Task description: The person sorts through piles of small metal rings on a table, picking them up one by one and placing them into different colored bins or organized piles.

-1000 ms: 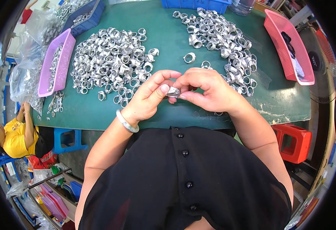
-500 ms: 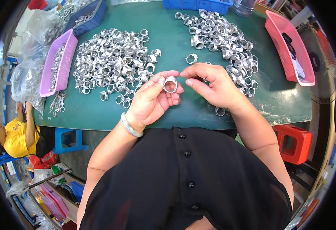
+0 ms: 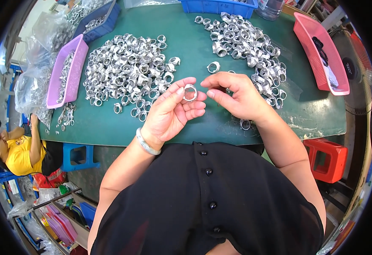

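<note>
Between the thumb and fingers of my left hand [image 3: 169, 109] is a silver metal ring [image 3: 186, 97], its round opening turned up toward me. My right hand [image 3: 239, 95] hovers just beside it, thumb and forefinger curled toward each other with a gap between their tips; nothing shows in that gap. A large heap of similar metal rings [image 3: 124, 70] lies beyond my left hand. Past my right hand a second heap [image 3: 254, 46] stretches back along the table. One loose ring [image 3: 213, 67] sits apart between the heaps, and another [image 3: 245, 124] lies under my right wrist.
A purple basket [image 3: 80, 55] and a blue bin [image 3: 109, 21] with metal parts stand at left, near clear plastic bags [image 3: 29, 85]. A pink basket [image 3: 309, 29] is at right, another blue bin [image 3: 220, 7] at the back. A person in yellow [image 3: 24, 155] is at far left, near a blue stool [image 3: 77, 157].
The ring has turned a little in my left fingers, and that hand has shifted slightly. My right hand stays nearly in place. The person in yellow has raised a hand toward the head.
</note>
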A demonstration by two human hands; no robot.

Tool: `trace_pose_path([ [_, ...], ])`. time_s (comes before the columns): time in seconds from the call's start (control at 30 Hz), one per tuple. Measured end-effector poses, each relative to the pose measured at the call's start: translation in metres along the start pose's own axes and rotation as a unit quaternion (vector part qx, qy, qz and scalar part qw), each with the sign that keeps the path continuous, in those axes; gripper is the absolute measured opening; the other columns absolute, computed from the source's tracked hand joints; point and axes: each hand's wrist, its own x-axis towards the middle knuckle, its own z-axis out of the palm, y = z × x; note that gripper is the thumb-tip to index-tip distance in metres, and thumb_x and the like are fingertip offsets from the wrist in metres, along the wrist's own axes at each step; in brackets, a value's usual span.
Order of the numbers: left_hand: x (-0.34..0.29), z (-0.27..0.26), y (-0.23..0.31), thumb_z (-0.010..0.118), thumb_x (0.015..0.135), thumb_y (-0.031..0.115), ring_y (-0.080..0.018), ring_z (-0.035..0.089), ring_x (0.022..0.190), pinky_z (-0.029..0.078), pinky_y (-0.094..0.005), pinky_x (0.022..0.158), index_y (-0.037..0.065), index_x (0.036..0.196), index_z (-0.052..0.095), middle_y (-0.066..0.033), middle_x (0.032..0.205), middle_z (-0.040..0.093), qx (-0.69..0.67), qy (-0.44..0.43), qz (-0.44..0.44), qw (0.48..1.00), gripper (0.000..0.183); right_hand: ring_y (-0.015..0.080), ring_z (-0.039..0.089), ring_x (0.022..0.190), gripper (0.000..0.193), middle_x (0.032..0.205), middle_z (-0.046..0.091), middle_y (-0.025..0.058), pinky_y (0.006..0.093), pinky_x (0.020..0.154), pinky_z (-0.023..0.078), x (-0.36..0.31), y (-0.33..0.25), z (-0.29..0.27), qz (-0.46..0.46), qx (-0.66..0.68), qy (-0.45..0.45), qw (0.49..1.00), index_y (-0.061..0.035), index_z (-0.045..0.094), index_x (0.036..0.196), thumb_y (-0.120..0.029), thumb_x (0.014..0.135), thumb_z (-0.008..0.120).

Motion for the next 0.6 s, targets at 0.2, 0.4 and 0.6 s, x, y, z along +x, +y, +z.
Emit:
trace_pose_path([
  [0.2, -0.0003, 0.0047, 0.0002, 0.042, 0.095, 0.019, -0.0246, 0.063, 0.091, 0.052, -0.0362, 0.082, -0.001, 0.121, 0.042, -0.0158, 0.101, 0.061, -0.003, 0.013, 0.007, 1.0, 0.032, 0.0127, 0.058, 0.07, 0.017, 0.083, 0.062, 0.0083, 0.0252, 0.063, 0.046, 0.0, 0.0002, -0.0002, -0.008, 0.011, -0.005, 1.0, 0.0009, 0.061, 0.097, -0.002, 0.08, 0.061],
  [0.4, -0.0029, -0.0021, -0.0017, 0.039, 0.096, 0.027, -0.0218, 0.065, 0.084, 0.054, -0.0349, 0.078, -0.001, 0.116, 0.048, -0.015, 0.097, 0.063, -0.046, 0.006, -0.016, 0.999, 0.035, 0.0114, 0.055, 0.066, 0.017, 0.078, 0.06, 0.0062, 0.0244, 0.059, 0.044, 0.0003, -0.0008, 0.0, -0.012, 0.002, -0.011, 1.0, 0.0005, 0.061, 0.096, -0.006, 0.08, 0.063],
  [0.6, -0.0014, -0.0032, -0.0024, 0.041, 0.096, 0.022, -0.0206, 0.063, 0.083, 0.053, -0.0332, 0.076, 0.0, 0.114, 0.048, -0.0139, 0.097, 0.062, -0.056, 0.006, -0.024, 0.998, 0.029, 0.0112, 0.054, 0.065, 0.017, 0.076, 0.059, 0.0054, 0.0246, 0.058, 0.043, 0.0003, -0.0002, 0.0003, 0.0, 0.014, -0.017, 1.0, -0.0002, 0.061, 0.096, -0.007, 0.08, 0.063],
])
